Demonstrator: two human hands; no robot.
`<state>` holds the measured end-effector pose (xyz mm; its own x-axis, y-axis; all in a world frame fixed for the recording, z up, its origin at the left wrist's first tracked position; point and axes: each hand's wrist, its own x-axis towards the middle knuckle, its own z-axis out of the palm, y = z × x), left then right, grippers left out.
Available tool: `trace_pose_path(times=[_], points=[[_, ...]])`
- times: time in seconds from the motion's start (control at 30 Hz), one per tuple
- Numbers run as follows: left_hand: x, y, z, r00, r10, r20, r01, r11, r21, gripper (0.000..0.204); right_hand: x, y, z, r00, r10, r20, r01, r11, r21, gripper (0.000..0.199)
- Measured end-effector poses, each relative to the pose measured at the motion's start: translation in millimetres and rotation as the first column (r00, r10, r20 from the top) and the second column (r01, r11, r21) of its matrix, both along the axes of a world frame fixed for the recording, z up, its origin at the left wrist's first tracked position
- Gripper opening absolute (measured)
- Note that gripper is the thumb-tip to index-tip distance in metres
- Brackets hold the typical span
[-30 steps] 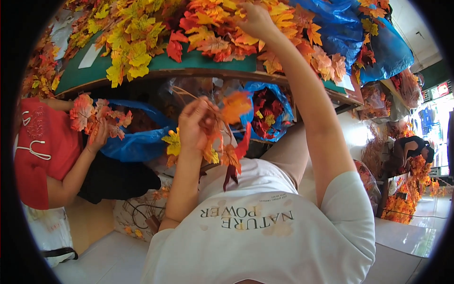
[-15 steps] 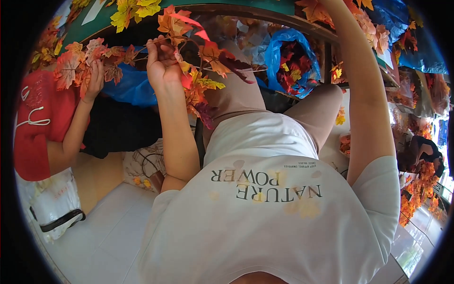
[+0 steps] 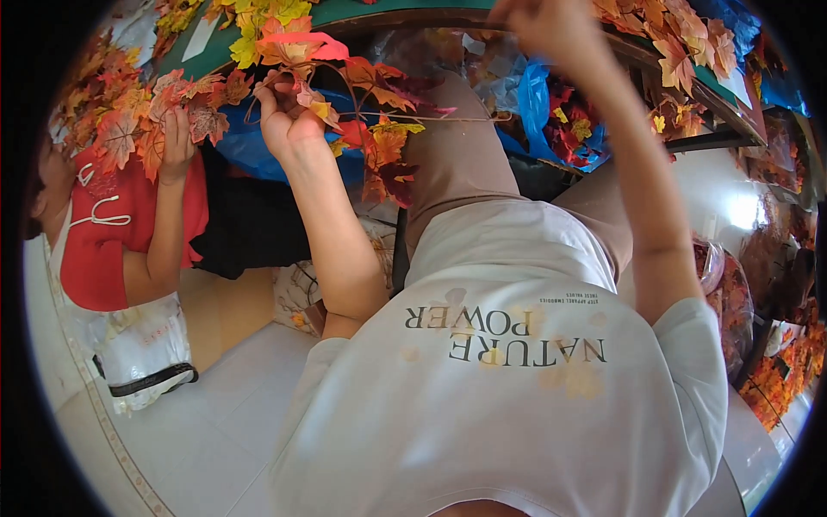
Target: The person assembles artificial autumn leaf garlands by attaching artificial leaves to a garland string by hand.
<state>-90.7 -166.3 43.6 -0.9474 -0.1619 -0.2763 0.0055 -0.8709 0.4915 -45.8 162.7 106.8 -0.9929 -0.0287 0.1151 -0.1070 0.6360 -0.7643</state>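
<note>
Now, near to far:

Shirt: a white T-shirt with dark lettering fills the lower picture; tan trousers lie beyond it.

Left hand: the left hand is raised above the lap, fingers closed around a garland of artificial maple leaves in red, orange and yellow. A thin stem runs from it rightward across the trousers.

Right hand: the right hand is up at the table's edge, fingers curled; I cannot tell what they pinch, though the stem seems to lead toward it.

Change: a second ago the right hand reached among the leaves heaped on the table; it has since come back to the edge, and the left hand has lifted with its bunch, so the garland now hangs stretched between the two.

Table: a green-topped table carries loose leaves.

Blue bag: under the table, a blue plastic bag holds more leaves.

Co-worker: on the left, a person in a red top holds another leaf cluster with one hand.
</note>
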Motion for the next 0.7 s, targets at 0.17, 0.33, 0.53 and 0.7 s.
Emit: trace_pose_path(times=[0.17,0.33,0.53,0.7], points=[[-6,30,45,0.998,-0.014,-0.053,0.014,1.0,0.003,0.025,62,-75,-138,0.711,0.646,0.276,-0.641,0.758,-0.122,0.03],[10,73,103,0.972,0.123,-0.2,-0.135,0.99,-0.047,0.021,57,-130,-117,0.917,0.344,0.2,-0.319,0.936,-0.148,0.069],[23,107,148,0.91,0.1,-0.402,-0.166,0.977,-0.132,0.023,21,-161,-119,0.795,0.529,0.297,-0.066,0.562,-0.824,0.06],[30,62,159,0.867,0.121,-0.483,-0.319,0.88,-0.353,0.016,53,-58,-60,0.837,0.508,0.204,-0.224,0.658,-0.719,0.036]])
